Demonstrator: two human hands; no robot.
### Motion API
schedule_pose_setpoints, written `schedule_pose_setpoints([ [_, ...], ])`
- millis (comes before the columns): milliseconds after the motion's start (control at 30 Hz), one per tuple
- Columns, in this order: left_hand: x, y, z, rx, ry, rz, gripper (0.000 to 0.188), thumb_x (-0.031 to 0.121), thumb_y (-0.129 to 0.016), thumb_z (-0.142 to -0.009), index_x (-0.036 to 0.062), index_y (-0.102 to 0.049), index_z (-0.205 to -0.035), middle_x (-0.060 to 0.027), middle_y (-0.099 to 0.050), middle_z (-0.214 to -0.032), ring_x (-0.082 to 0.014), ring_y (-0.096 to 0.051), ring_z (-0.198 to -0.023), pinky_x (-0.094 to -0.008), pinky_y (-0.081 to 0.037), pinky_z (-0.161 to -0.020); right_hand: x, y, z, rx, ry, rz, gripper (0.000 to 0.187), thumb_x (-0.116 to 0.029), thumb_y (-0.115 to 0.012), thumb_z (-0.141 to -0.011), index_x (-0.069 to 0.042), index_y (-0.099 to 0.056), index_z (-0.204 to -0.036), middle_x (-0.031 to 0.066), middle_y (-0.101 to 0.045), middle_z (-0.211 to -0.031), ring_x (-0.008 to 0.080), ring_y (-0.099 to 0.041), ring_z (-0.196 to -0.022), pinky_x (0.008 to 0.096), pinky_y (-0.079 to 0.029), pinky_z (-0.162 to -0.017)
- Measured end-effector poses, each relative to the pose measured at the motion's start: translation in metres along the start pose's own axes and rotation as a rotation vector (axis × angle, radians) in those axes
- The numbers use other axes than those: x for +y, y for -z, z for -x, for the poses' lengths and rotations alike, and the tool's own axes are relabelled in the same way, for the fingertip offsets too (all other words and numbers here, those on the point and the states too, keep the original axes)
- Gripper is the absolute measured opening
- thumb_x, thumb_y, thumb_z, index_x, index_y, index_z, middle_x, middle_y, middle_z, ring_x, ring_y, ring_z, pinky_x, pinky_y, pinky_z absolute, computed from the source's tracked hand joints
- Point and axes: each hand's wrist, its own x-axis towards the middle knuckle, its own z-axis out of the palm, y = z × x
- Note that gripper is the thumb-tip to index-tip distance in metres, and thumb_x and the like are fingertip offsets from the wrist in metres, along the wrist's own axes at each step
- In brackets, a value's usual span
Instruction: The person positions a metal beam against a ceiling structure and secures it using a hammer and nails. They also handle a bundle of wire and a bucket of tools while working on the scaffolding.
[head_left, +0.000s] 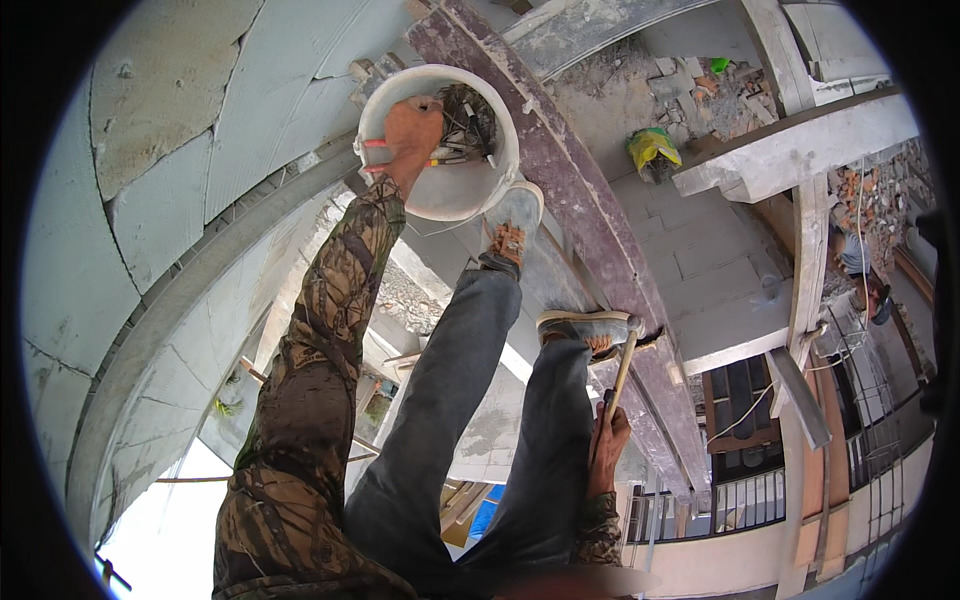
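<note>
There, inside the white bucket (509, 140), was the left hand (413, 128), its grip impossible to tell! And the right hand (608, 445), wrapped round a wooden-handled hammer (622, 370): the hammer's head was right by the right shoe (580, 326), the bucket beside the maroon plank's (590, 185) left edge.

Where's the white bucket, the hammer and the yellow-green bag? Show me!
White bucket (452, 192): head view, on its bare inner surface.
Hammer (623, 367): head view, on its handle.
Yellow-green bag (655, 146): head view, on its yellow part.
</note>
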Motion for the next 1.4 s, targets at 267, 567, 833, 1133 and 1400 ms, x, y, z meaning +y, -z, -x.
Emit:
schedule_pose_setpoints([
  [267, 0.012, 0.048, 0.057, -0.197, 0.181, 0.717, 0.023, 0.026, -0.069, -0.098, 0.0068, -0.072, -0.111, -0.0020, -0.071, -0.091, -0.0112, -0.063, -0.072, -0.0257, -0.053, -0.069, 0.000, 0.012, 0.004, 0.041, 0.092, 0.094, 0.041, -0.029, -0.067, -0.095, 0.000, -0.049, -0.074, 0.0002, -0.039, -0.064, 0.0105, -0.035, -0.061, 0.0345, -0.030, -0.054],
  [567, 0.116, 0.144, 0.268, -0.481, 0.110, 1.030, 0.014, 0.017, -0.065, -0.100, 0.0057, -0.062, -0.108, -0.0073, -0.073, -0.103, -0.0152, -0.071, -0.088, -0.0281, -0.054, -0.078, -0.067, 0.091, 0.113, -0.102, 0.318, -0.197, 0.030, -0.025, -0.072, -0.093, -0.003, -0.057, -0.078, -0.0038, -0.046, -0.066, 0.0076, -0.038, -0.062, 0.0299, -0.034, -0.055],
  [833, 0.114, 0.180, 0.346, -0.196, 0.087, 0.846, 0.020, 0.018, -0.073, -0.092, 0.0009, -0.066, -0.100, -0.0072, -0.073, -0.087, -0.0137, -0.071, -0.077, -0.0267, -0.053, -0.067, -0.089, 0.179, 0.157, -0.002, 0.637, -0.014, 0.036, -0.024, -0.072, -0.092, -0.003, -0.050, -0.073, -0.0002, -0.042, -0.062, 0.0114, -0.036, -0.061, 0.0326, -0.033, -0.053],
  [1133, 0.030, 0.065, 0.169, 0.058, 0.154, 0.389, 0.027, 0.028, -0.078, -0.083, 0.0022, -0.073, -0.091, -0.0108, -0.074, -0.073, -0.0207, -0.075, -0.073, -0.0346, -0.056, -0.069, 0.064, 0.173, 0.086, 0.059, 0.178, -0.043, 0.035, -0.026, -0.066, -0.094, -0.006, -0.047, -0.072, -0.0019, -0.040, -0.060, 0.0098, -0.036, -0.054, 0.0318, -0.030, -0.049],
  [1400, 0.010, -0.026, 0.038, 0.001, -0.099, -0.351, 0.021, 0.022, -0.064, -0.087, 0.0054, -0.076, -0.092, -0.0205, -0.075, -0.091, -0.0377, -0.074, -0.084, -0.0451, -0.059, -0.078, 0.195, 0.160, 0.075, 0.079, -0.229, 0.229, 0.039, -0.031, -0.069, -0.089, -0.001, -0.057, -0.067, 0.0066, -0.055, -0.061, 0.0196, -0.050, -0.053, 0.0379, -0.037, -0.050],
])
